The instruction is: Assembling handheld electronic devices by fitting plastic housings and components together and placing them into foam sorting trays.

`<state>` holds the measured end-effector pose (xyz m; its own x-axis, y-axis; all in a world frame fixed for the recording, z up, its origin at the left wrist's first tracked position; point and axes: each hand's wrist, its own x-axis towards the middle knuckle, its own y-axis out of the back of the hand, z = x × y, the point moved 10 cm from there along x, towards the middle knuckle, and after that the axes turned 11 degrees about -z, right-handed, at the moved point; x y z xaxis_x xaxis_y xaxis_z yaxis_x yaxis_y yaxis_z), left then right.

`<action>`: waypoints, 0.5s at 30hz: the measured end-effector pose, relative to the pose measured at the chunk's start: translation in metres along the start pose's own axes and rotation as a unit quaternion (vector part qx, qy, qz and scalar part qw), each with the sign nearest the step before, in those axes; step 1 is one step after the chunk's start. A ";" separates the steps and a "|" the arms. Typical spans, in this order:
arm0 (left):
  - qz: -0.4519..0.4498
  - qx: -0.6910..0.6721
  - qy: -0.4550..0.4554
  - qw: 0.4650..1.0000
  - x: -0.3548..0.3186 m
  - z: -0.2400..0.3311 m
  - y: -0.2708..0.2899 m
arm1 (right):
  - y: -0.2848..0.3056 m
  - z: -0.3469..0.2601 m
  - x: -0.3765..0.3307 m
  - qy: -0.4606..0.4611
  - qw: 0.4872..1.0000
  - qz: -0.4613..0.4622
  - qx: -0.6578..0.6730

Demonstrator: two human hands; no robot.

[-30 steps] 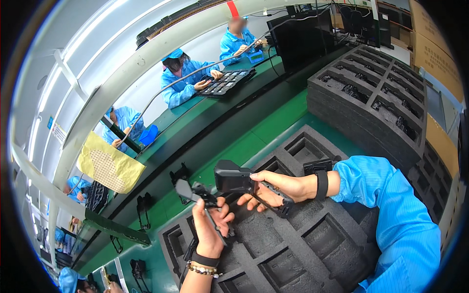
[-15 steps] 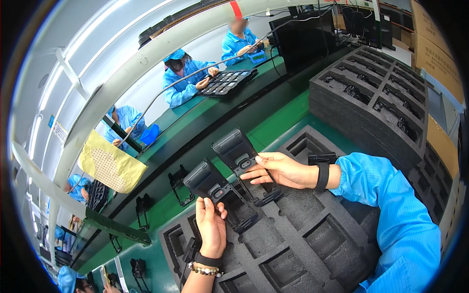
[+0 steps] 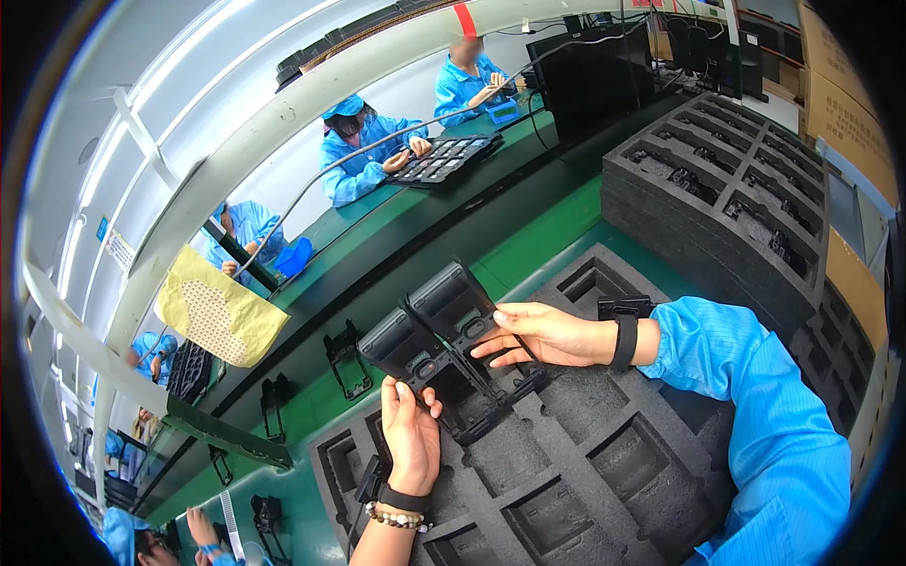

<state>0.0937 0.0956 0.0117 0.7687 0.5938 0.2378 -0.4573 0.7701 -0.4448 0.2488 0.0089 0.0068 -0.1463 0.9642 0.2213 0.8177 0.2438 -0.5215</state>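
Note:
My left hand (image 3: 412,441) is closed on the lower left side of a black bracket with a hinged panel (image 3: 400,347), thumb and fingers at its edge. A matching black bracket (image 3: 455,300) is in my right hand (image 3: 562,335), whose thumb and fingers pinch its right side. Both brackets are tilted, with flat panels at the far end and open frames at the near end. They stand side by side, their inner edges apparently touching. Below them lies a black foam tray (image 3: 576,448) with rectangular recesses.
Stacked foam trays (image 3: 703,222) holding black parts stand at the right, beside cardboard boxes (image 3: 845,118). More black brackets (image 3: 347,358) are beyond the tray on the left. A yellow sheet (image 3: 219,311) hangs from a pale rail. Co-workers in blue sit along the far bench (image 3: 368,231).
The two brackets have come together, closing the gap between their panels. Both hands keep their hold. At lower left, a co-worker's hand has risen.

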 end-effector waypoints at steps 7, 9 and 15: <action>-0.012 0.008 0.000 1.000 -0.001 -0.002 0.003 | 0.000 0.004 -0.002 -0.022 1.000 -0.005 -0.006; 0.041 0.013 0.000 0.999 -0.003 -0.002 0.011 | 0.010 0.006 -0.002 -0.025 0.999 0.019 0.027; -0.041 -0.094 0.063 0.993 -0.001 -0.008 -0.015 | 0.015 -0.003 -0.002 -0.009 0.996 0.022 0.085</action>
<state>0.1030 0.0816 0.0108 0.8548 0.4884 0.1754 -0.3087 0.7503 -0.5845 0.2631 0.0104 0.0003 -0.1234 0.9755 0.1822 0.7177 0.2145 -0.6625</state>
